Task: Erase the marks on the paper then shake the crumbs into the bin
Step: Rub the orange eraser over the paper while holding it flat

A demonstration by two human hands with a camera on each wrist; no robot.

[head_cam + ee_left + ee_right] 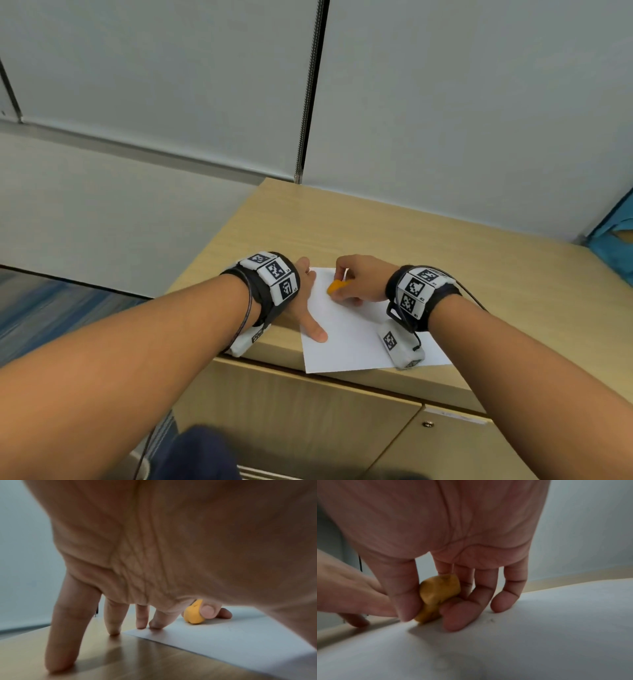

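Observation:
A white sheet of paper (pixel 352 329) lies on the wooden cabinet top (pixel 445 260), near its front edge. My left hand (pixel 308 301) is spread flat, fingers straight; its thumb and two fingertips (pixel 155 625) press the paper's left edge, the other fingers rest on the wood. My right hand (pixel 359 281) pinches an orange eraser (pixel 335 286) between thumb and fingers and holds its lower end on the paper near the far left corner. The eraser (pixel 436 599) shows dark smudges on top. A few small crumbs (pixel 489 620) lie by my right fingertips. Faint pencil lines (pixel 236 628) remain on the sheet.
The cabinet top stands against grey wall panels (pixel 445 102); its left edge drops to carpeted floor (pixel 51 301). Cabinet doors (pixel 308 421) are below the front edge. Something blue (pixel 613 246) sits at the far right. No bin is in view.

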